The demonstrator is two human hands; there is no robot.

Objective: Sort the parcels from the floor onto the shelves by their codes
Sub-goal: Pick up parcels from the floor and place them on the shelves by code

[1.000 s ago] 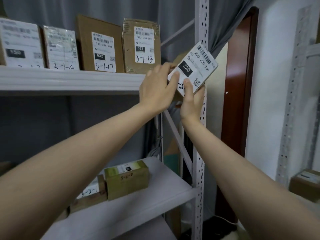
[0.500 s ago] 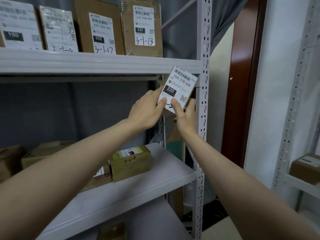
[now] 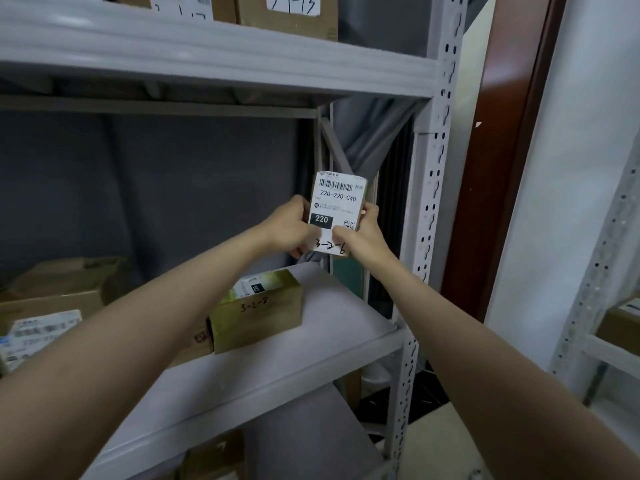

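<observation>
White label facing out, the parcel (image 3: pixel 337 209) now stands upright in the air between both hands. It is over the right end of the middle shelf (image 3: pixel 322 344), just left of the post (image 3: pixel 429 202). A second ago it was tilted up against the edge of the top shelf (image 3: pixel 207 57). Since then it has come down a full level and squared up.

The left hand (image 3: pixel 292 228) grips its left edge, with the thumb on the lower label. The right hand (image 3: pixel 362 235) holds the lower right corner, with the thumb also on the front. The handwritten code 3-2-6 now reads plainly along the bottom, where earlier the thumbs covered most of it.

The green box (image 3: pixel 258 313) on the middle shelf is marked 3-2-8, while the top shelf's boxes carried 3-1 codes. So I judge the drop as matching code to level: this parcel belongs here. It is not yet set down, and its bottom edge seems clear of the board. The bare board right of the green box looks the likely spot.
</observation>
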